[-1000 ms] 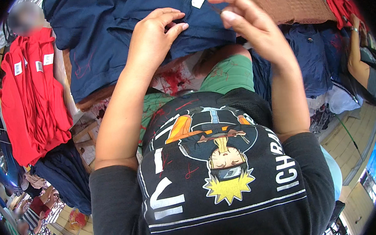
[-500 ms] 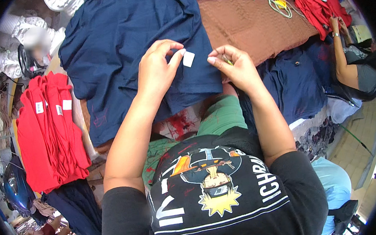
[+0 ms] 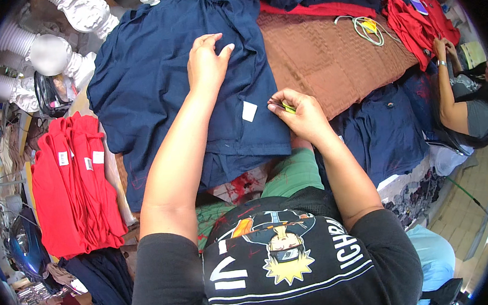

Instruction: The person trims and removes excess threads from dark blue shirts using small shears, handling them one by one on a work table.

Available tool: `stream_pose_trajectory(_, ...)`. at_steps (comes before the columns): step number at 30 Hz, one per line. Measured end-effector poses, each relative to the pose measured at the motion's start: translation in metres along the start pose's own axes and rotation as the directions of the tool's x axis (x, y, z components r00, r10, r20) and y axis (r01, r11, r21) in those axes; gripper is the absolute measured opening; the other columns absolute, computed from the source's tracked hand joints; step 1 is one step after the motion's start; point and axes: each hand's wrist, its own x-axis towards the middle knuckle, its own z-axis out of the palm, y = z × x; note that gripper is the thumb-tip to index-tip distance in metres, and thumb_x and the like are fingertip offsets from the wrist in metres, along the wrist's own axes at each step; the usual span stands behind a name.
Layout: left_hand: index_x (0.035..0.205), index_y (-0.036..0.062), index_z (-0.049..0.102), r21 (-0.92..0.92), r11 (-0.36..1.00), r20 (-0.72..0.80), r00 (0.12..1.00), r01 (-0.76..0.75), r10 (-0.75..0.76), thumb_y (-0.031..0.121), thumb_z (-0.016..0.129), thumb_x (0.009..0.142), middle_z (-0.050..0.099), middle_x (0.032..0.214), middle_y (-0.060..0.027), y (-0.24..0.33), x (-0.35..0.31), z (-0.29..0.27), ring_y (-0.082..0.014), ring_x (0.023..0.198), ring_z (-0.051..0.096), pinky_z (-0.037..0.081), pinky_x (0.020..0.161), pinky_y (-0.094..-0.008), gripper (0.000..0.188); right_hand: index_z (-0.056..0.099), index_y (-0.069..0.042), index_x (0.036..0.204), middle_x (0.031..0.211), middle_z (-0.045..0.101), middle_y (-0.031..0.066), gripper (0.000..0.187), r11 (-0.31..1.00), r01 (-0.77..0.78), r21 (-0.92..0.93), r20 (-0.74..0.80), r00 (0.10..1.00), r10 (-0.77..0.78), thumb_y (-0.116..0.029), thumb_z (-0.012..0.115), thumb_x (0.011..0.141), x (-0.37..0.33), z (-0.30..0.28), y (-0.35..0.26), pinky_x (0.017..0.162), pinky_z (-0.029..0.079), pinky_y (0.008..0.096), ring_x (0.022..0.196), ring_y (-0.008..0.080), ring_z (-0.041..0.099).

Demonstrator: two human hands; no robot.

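Observation:
A navy blue garment (image 3: 178,112) lies spread in front of me, with a white square label (image 3: 249,111) near its right edge. Over the upper part of this cloth is my left hand (image 3: 208,63), its thumb and fingers apart and nothing visible in them. My right hand (image 3: 301,111) is closed at the garment's right edge, beside the label. It grips a small yellow-green tool (image 3: 288,108) that looks like thread snips; most of it is hidden by the fingers.
Folded red garments (image 3: 78,188) with white labels hang at the left. On the right are a brown quilted cloth (image 3: 328,60), a pale cord (image 3: 369,28) and another navy garment (image 3: 380,130). A co-worker's hands (image 3: 445,48) hold red cloth (image 3: 406,25) at far right.
My left hand has moved up and away from the white label, over the navy cloth. My right hand has shifted slightly lower and left, and the yellow-green tool shows more.

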Motion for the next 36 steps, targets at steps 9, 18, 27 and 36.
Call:
stream_pose_trajectory(9,0.087,0.0043,0.074,-0.21,0.977,-0.095,0.995,-0.037,0.018,0.018,0.075,0.078,0.068,0.099,-0.0092,0.004,0.004,-0.011,-0.0213,0.094,0.064,0.049,0.083,-0.0318,0.017,0.055,-0.012,0.116,0.11,0.062,0.0134,0.031,0.908,0.295,-0.297,-0.2,0.911,-0.361,-0.018,0.061,0.087,0.071,-0.016,-0.021,0.081,0.05,0.0438,0.098,0.0351,0.061)
stream_pose_trajectory(18,0.091,0.0058,0.075,-0.318,0.948,-0.061,0.998,0.014,-0.035,0.019,0.075,0.08,0.067,0.102,-0.0082,0.027,-0.014,-0.046,-0.0167,0.098,0.063,0.047,0.087,-0.0287,0.017,0.063,-0.017,0.111,0.094,0.063,0.0044,0.033,0.651,0.449,-0.611,-0.176,0.726,-0.665,-0.013,0.066,0.078,0.151,0.006,-0.031,0.077,0.049,0.0393,0.092,0.0248,0.062)
stream_pose_trajectory(27,0.09,0.0045,0.074,-0.355,0.934,-0.067,0.998,-0.028,0.004,0.012,0.074,0.08,0.066,0.1,-0.0076,0.038,-0.033,-0.06,-0.0162,0.096,0.062,0.047,0.086,-0.0284,0.013,0.065,-0.017,0.11,0.094,0.064,0.0032,0.032,0.644,0.4,-0.652,-0.168,0.752,-0.637,-0.014,0.066,0.079,0.153,0.013,-0.032,0.077,0.048,0.0383,0.093,0.0226,0.063)
stream_pose_trajectory(36,0.088,0.0031,0.073,-0.332,0.937,-0.06,0.994,-0.11,0.095,0.006,0.073,0.078,0.065,0.097,-0.0086,0.058,-0.078,-0.079,-0.0187,0.094,0.062,0.046,0.085,-0.0298,0.011,0.064,-0.018,0.113,0.095,0.063,0.0029,0.032,0.644,0.378,-0.665,-0.177,0.758,-0.628,-0.015,0.065,0.08,0.145,0.006,-0.034,0.079,0.048,0.0391,0.094,0.0228,0.062)
